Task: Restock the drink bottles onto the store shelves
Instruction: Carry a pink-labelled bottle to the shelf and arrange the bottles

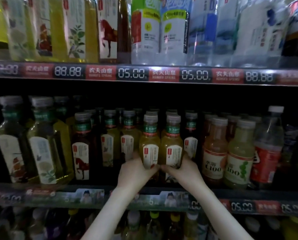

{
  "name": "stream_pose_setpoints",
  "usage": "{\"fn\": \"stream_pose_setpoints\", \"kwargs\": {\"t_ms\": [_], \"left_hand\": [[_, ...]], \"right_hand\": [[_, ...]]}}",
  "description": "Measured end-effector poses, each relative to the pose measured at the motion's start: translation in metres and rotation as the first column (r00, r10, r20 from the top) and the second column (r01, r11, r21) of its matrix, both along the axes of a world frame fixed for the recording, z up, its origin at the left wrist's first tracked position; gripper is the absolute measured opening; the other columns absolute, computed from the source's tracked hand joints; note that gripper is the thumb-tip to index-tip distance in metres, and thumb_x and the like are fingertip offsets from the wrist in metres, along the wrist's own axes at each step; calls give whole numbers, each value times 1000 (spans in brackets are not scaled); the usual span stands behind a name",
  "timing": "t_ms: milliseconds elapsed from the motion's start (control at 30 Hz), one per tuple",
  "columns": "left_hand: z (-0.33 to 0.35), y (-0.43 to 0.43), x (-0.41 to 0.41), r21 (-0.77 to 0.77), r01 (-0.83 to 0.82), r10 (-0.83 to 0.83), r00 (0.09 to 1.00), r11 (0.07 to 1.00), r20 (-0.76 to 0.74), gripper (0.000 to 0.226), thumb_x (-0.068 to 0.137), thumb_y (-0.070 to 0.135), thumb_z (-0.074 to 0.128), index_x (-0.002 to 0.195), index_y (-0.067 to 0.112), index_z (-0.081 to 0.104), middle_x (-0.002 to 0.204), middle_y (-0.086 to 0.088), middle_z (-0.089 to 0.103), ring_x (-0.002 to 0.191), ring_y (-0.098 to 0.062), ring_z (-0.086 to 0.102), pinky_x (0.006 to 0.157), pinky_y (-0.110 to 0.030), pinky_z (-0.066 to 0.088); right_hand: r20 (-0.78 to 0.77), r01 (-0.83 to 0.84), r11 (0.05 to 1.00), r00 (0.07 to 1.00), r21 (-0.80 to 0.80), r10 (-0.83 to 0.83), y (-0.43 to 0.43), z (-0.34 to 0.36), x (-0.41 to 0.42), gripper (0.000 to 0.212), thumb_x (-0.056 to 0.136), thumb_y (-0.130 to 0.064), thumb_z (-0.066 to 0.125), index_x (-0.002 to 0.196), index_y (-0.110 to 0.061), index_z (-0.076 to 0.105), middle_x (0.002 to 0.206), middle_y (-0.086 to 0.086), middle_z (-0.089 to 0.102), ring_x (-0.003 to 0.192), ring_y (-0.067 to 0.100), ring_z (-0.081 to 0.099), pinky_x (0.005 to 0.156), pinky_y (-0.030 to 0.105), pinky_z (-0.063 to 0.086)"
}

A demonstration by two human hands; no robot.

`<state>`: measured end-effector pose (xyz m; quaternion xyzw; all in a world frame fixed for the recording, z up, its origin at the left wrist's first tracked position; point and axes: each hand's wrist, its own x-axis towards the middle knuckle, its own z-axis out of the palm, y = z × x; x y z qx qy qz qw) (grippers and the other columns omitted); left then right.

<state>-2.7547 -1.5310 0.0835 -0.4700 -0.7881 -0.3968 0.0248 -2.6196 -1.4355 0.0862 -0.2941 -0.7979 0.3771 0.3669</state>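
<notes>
Now, starting at the left end of the middle shelf (32, 187), tall green-tea bottles (40, 144) are standing in a row, and a dark horse-label bottle (81, 153) is sitting just beside them. Over the shelf's middle, the left hand (136, 170) is clasping the left yellow bottle (150, 146) low on its body. The right hand (181, 168) is clasping the right yellow bottle (172, 146) the same way, and the two bottles are touching. Their bases are hidden, so I cannot tell whether they are resting on the shelf. I judge the step is going best if both travel upright, labels outward, straight back into their lane. C100 bottles (226, 160) are crowding the shelf's right part.
</notes>
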Motion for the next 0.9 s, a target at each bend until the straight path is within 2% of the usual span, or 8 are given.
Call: {"fn": "stream_pose_setpoints", "kwargs": {"t_ms": [133, 233, 333, 433, 500, 600, 800, 900], "left_hand": [[-12, 4, -3, 24, 10, -11, 999, 1000, 39, 71, 78, 62, 62, 134, 24, 38, 123, 3, 60, 110, -19, 59, 80, -29, 51], [-14, 1, 9, 71, -63, 61, 998, 996, 27, 80, 77, 60, 62, 139, 20, 30, 128, -5, 56, 116, -25, 55, 88, -40, 53], [-11, -6, 48, 213, -151, 176, 979, 965, -105, 89, 81, 48, 64, 148, 12, 19, 147, -17, 35, 134, -34, 33, 107, -49, 39], [-6, -10, 97, 371, -82, 219, 913, 925, -344, 72, 83, 25, 68, 142, 0, 35, 140, -27, 40, 128, -42, 38, 102, -52, 39], [-9, -1, 130, 415, 66, 142, 882, 907, -450, 58, 80, 9, 70, 133, -1, 49, 129, -25, 51, 118, -41, 49, 97, -49, 44], [-13, 22, 188, 376, 215, -14, 883, 901, -470, 54, 77, 3, 72, 128, 1, 55, 122, -20, 58, 109, -36, 58, 93, -42, 47], [-11, 67, 346, 342, 394, -237, 877, 853, -419, 50, 83, 11, 69, 131, 6, 54, 121, -11, 60, 110, -28, 59, 86, -36, 52], [-11, 87, 434, 335, 482, -312, 837, 810, -450, 48, 84, 12, 68, 129, 7, 55, 120, -9, 61, 109, -26, 60, 83, -37, 56]], "right_hand": [[30, 10, 1000, 999, 15, -11, -1, 0, 1, 53, 79, -33, 76, 123, -30, 46, 105, -22, 54, 97, -5, 49, 67, 3, 36], [32, 10, 1000, 999, 22, -10, -9, 3, 6, 53, 82, -35, 72, 126, -32, 43, 113, -18, 54, 107, 0, 51, 78, 10, 38], [-35, 39, 989, 999, 139, -35, -19, 1, 27, 52, 87, -36, 65, 130, -38, 37, 127, -20, 50, 119, 1, 48, 95, 22, 44], [-84, 98, 964, 993, 248, -80, -27, 1, 64, 59, 94, -36, 56, 147, -29, 29, 136, -21, 38, 126, -5, 36, 105, 17, 33], [-126, 135, 950, 987, 282, -102, -23, 2, 99, 46, 97, -33, 52, 140, -23, 42, 136, -12, 49, 125, 1, 44, 105, 18, 37], [-155, 217, 922, 972, 322, -174, -12, 5, 171, 34, 96, -26, 54, 129, -17, 54, 125, -4, 59, 116, 5, 52, 96, 9, 37], [-113, 371, 849, 928, 377, -355, 11, 4, 356, 37, 95, -24, 57, 130, -17, 52, 125, -5, 57, 116, 5, 51, 98, 15, 40], [-75, 432, 814, 895, 389, -439, 21, 1, 453, 39, 95, -23, 58, 133, -17, 50, 126, -7, 54, 120, 2, 46, 98, 9, 33]]}}
